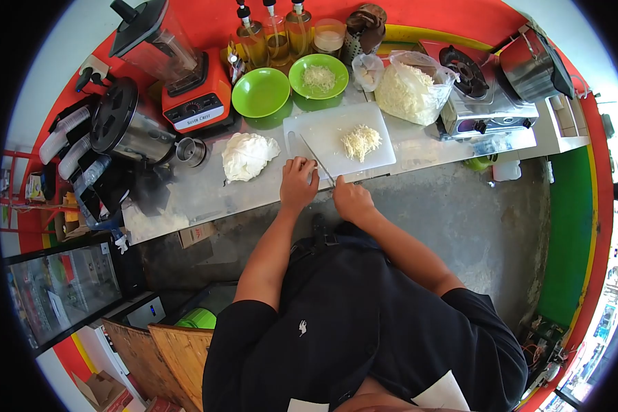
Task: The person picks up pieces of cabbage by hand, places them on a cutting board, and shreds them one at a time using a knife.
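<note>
A knife [316,156] slants over the left part of the white cutting board [323,126], its handle end in my right hand [352,199], which is closed round it. My left hand [299,180] rests at the board's lower left edge beside the blade, fingers bent; whether anything is under them is hidden. Pale shredded food [361,143] lies in a small heap on the board's right half. Left of the board is a bunched white bag [248,156]. A clear bag of pale shreds [412,93] stands behind the board's right corner.
Behind the board are two green bowls [261,92], the right one holding shreds, and pump bottles [253,42]. A red blender [196,110] and a steel pot [141,127] stand left. At right are a gas stove [491,110] and another pot [532,65].
</note>
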### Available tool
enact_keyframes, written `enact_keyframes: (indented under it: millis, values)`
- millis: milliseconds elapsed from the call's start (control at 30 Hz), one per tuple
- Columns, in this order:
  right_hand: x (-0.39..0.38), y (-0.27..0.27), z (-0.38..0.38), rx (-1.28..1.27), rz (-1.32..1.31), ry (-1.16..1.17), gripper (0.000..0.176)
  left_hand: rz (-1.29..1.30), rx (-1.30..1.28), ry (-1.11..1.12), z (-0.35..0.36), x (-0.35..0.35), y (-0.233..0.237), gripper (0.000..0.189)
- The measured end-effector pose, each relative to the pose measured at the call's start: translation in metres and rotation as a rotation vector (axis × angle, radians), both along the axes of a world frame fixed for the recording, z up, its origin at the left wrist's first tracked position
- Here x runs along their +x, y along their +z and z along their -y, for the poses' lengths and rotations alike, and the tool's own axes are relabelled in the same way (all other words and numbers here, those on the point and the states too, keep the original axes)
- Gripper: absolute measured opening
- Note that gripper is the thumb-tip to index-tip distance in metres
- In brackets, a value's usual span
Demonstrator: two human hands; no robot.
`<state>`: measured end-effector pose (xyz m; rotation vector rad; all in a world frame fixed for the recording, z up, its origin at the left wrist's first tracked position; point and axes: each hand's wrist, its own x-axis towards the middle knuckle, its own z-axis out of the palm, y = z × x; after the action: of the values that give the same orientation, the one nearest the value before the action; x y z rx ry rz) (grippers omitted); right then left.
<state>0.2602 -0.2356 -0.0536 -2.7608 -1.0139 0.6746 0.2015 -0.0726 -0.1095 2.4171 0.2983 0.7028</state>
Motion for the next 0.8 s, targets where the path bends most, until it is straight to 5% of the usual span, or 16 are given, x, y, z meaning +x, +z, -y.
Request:
enact_keyframes:
  millis: [800]
  values:
    - [-0.014,-0.005,-0.008,-0.012,0.076,-0.010,0.030,-0.003,-0.015,-0.014,-0.003,0.001,-0.006,0.016]
